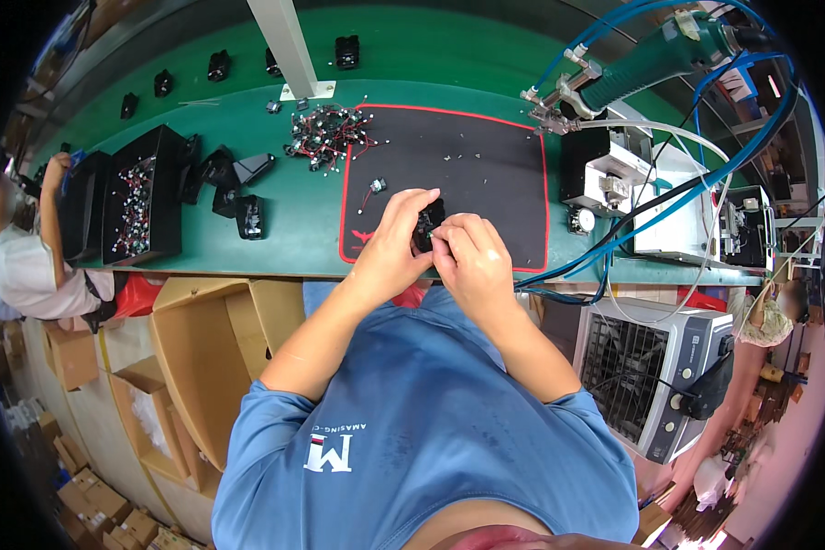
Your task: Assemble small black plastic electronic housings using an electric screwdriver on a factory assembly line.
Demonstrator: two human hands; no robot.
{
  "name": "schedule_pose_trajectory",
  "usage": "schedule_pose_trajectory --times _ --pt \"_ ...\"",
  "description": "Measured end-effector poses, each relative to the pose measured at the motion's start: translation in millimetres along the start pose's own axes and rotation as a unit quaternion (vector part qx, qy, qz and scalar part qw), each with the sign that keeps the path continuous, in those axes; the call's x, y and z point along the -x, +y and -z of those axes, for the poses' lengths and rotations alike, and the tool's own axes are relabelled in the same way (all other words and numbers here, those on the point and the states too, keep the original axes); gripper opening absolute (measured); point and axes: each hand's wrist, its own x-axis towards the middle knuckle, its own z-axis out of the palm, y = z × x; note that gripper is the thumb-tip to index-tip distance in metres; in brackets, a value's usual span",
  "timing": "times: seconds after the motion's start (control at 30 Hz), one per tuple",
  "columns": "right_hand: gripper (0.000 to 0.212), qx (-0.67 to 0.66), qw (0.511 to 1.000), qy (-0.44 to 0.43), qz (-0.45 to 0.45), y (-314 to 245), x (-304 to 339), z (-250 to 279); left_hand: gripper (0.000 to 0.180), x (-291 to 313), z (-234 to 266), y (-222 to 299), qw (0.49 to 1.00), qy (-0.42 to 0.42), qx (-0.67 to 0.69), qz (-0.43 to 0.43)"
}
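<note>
Black part (429, 220) is between the two hands, just above the near half of the black mat (449, 133); it lies against the inner side of the left hand (390, 240) and directly left of the right hand's fingertips. Long axis seems to run away from the body, far end leaning slightly right; much is covered, so not certain. Both hands at it, neither clearly nearer. Left fingers curl round its left and far side, thumb on the near end, clamping it. Right hand (475, 261): thumb and index bunched together at the part's right face, a tiny pale speck there; can't tell if they pinch something or only press. Mat has a red border, lies on the green worktop (293, 225), with a loose wired piece (377, 186) and small bits on it. Tangled wired pieces (325, 137) at its far left corner; more black parts (250, 218) and a black bin (165, 192) farther left. Right: fixture with a dial gauge (580, 220), green tool (655, 64) above, blue hoses. Around: open carton (215, 339) lower left, air cooler (655, 376) lower right, co-workers at both edges.
</note>
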Motion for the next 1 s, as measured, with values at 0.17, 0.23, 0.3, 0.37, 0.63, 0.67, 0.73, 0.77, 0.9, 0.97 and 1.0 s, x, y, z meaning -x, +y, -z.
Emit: schedule_pose_trajectory --times 0.17,0.23,0.3,0.37,0.63,0.67,0.73,0.77,0.9,0.97,1.0 --pt "0.019 0.008 1.000 0.001 -0.003 -1 -4 -1 0.083 -4 -2 2 0.998 0.009 -0.036 -0.045" --pt "0.019 0.012 1.000 -0.004 -0.003 -1 -6 1 0.084 -6 -1 1 0.998 0.010 -0.044 -0.045" --pt "0.019 0.020 1.000 -0.011 -0.015 -2 -7 4 0.082 -8 0 1 0.998 0.009 -0.036 -0.048" --pt "0.019 0.016 1.000 0.003 -0.018 0 -8 4 0.081 -11 2 0 0.998 0.006 -0.028 -0.051" --pt "0.016 0.061 0.995 -0.019 -0.079 6 -9 5 0.080 -24 -6 -20 0.986 0.017 -0.061 -0.151" --pt "0.014 0.071 0.993 -0.020 -0.088 6 -8 4 0.080 -26 -7 -20 0.986 0.014 -0.060 -0.153" --pt "0.012 0.083 0.991 -0.019 -0.099 8 -6 2 0.079 -30 -8 -21 0.980 0.024 -0.070 -0.185" --pt "0.013 0.103 0.990 -0.026 -0.088 9 -5 1 0.079 -30 -9 -23 0.980 0.022 -0.069 -0.185" --pt "0.014 0.120 0.989 -0.046 -0.072 11 -2 -1 0.077 -30 -9 -29 0.981 0.024 -0.072 -0.181" --pt "0.014 0.128 0.988 -0.060 -0.060 12 -3 -1 0.077 -31 -8 -30 0.981 0.021 -0.072 -0.179" --pt "0.014 0.136 0.987 -0.072 -0.047 12 -3 0 0.077 -31 -9 -31 0.980 0.016 -0.073 -0.183"
